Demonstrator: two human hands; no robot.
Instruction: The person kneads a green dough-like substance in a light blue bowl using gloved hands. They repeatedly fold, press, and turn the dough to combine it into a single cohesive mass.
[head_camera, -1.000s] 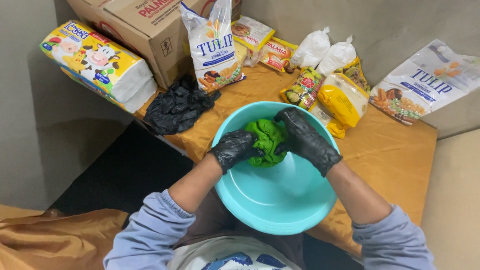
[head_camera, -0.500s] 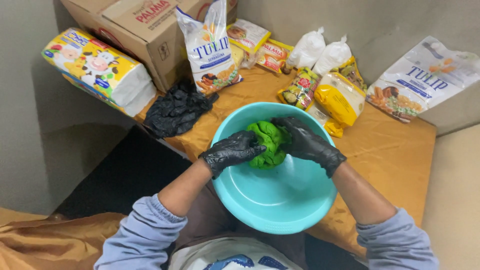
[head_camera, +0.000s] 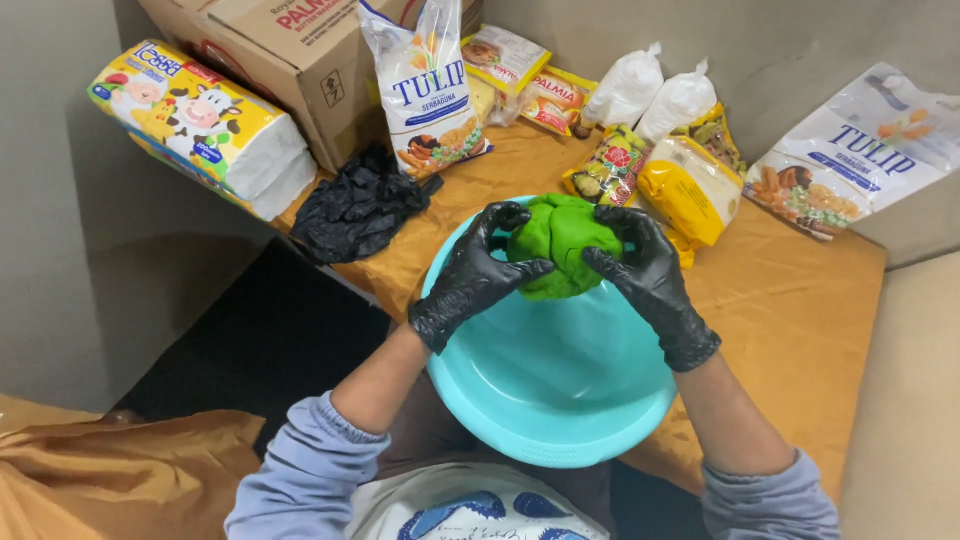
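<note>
A ball of green dough (head_camera: 560, 243) is held up over the far part of a turquoise plastic bowl (head_camera: 545, 395). My left hand (head_camera: 475, 275), in a black glove, grips the dough's left side with fingers curled over it. My right hand (head_camera: 648, 270), also in a black glove, grips its right side. Both thumbs press into the front of the dough. The bowl sits at the near edge of a table covered in a mustard-coloured cloth (head_camera: 790, 320), and its inside below the dough is bare.
Behind the bowl lie a crumpled heap of black gloves (head_camera: 355, 205), a standing flour bag (head_camera: 425, 85), several yellow packets (head_camera: 690, 190), two white knotted bags (head_camera: 650, 95), a flat flour bag (head_camera: 860, 150), a cardboard box (head_camera: 290, 50) and a tissue pack (head_camera: 205, 125).
Both hands have lifted the green dough from the bowl's bottom up above its far rim. The fingers have shifted from pressing on top to gripping its sides.
</note>
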